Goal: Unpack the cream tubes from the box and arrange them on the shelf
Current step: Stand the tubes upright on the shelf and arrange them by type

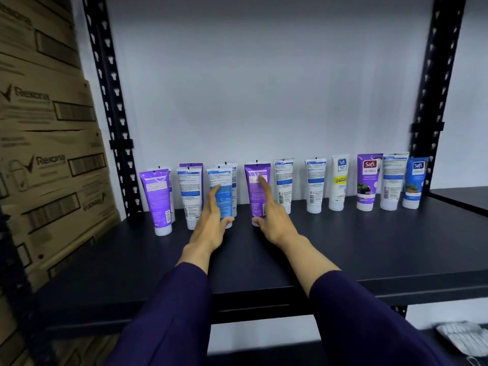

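Several cream tubes stand cap-down in a row along the back of the dark shelf (343, 249). My left hand (211, 220) lies with straight fingers against a white and blue tube (223, 180), thumb near its cap. My right hand (272, 217) touches a purple tube (253, 186) with straight fingers, thumb by its cap. Further right stand a white tube (315, 186), a yellow-labelled tube (339, 180), a purple Safi tube (368, 180) and a blue Safi tube (414, 183). A purple tube (157, 199) stands at the left end. No box of tubes is in view.
Stacked Rexona cartons (47, 154) rise to the left of the rack. Black perforated uprights (113, 114) frame the shelf on both sides. A white wall lies behind. A pale object (462, 336) lies on the lower shelf at the bottom right.
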`<act>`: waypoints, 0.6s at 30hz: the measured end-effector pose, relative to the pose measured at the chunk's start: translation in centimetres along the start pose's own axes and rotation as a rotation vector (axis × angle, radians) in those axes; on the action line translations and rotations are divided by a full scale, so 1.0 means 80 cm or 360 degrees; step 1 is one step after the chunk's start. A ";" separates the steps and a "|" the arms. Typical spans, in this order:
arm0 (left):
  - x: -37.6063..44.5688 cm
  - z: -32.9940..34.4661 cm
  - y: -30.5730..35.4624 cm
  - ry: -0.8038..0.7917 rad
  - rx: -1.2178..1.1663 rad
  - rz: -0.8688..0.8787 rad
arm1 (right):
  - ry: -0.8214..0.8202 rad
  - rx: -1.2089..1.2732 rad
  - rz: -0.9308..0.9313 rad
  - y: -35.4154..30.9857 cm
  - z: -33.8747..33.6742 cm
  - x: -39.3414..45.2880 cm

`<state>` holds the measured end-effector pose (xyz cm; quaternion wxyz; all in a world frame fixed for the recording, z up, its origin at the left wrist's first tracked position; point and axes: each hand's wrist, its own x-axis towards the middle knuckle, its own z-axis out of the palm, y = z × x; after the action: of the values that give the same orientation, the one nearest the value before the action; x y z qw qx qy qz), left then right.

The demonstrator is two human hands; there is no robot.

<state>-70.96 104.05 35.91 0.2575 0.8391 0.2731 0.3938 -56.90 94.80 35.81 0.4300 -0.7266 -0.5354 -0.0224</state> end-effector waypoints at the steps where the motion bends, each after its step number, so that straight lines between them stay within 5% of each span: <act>1: 0.001 0.000 -0.001 0.0001 -0.0003 0.0002 | -0.0017 -0.0021 0.0002 0.001 -0.002 0.000; 18: 0.001 -0.002 -0.003 -0.0060 0.0023 -0.0024 | -0.0093 -0.0078 -0.0047 -0.002 -0.015 -0.011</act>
<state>-71.11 104.29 35.83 0.2594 0.8461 0.2775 0.3740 -56.93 93.37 36.22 0.3959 -0.7293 -0.5577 -0.0204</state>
